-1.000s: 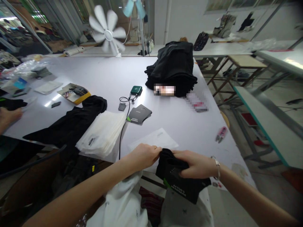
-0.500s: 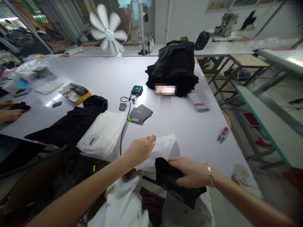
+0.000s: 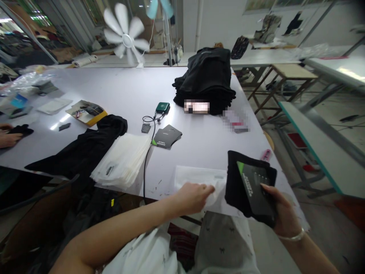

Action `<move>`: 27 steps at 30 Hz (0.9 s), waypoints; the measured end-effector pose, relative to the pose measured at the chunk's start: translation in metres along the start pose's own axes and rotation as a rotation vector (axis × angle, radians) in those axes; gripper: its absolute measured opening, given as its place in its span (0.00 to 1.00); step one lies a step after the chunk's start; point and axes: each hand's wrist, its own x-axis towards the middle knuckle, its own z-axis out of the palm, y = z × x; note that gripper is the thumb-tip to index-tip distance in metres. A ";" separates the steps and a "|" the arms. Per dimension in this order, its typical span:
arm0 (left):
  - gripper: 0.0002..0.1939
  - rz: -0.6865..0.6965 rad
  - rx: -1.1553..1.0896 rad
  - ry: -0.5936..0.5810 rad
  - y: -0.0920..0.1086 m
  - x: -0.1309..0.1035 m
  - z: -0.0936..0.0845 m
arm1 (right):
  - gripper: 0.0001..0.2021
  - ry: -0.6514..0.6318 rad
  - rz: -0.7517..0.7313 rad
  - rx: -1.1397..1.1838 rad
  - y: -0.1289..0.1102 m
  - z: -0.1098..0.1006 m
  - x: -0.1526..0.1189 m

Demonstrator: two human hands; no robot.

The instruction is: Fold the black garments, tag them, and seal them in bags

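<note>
**Holding carded black cloth in the right hand, left hand at a white sleeve**

Hands apart. Left hand is over the white sleeve lying at the counter edge; can't tell if its fingers pinch the film. Right hand is clamped on the folded cloth and card, held up beside the sleeve's right end.

Status (my read): folding done, card set on the cloth's face; whether it's fixed or just gripped, can't tell. Piece isn't in a sleeve.

Around, left to right: another person's hands with dark fabric, loose black garment, thick stack of white sleeves, black cable, green box, spare cards, tall black pile, pink snips (half hidden behind the cloth).

In the way: left forearm covers the near counter edge; cable runs between sleeve stack and spare cards.
</note>
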 end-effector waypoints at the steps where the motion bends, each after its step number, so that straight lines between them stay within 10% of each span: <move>1: 0.18 0.088 0.089 -0.024 0.003 0.001 0.000 | 0.08 0.028 0.013 0.057 0.000 0.000 -0.001; 3: 0.21 0.152 0.235 -0.028 0.001 0.004 -0.005 | 0.08 0.049 0.014 0.119 0.000 0.002 -0.002; 9: 0.34 -0.241 0.460 0.136 -0.034 0.009 -0.024 | 0.10 0.064 -0.036 0.144 -0.003 0.003 -0.001; 15: 0.28 -0.146 0.432 0.162 -0.046 0.005 -0.007 | 0.11 0.061 -0.081 0.126 -0.003 0.004 0.002; 27: 0.26 -0.361 -0.316 0.495 -0.091 0.000 -0.009 | 0.11 -0.019 -0.029 -0.069 0.001 0.000 0.009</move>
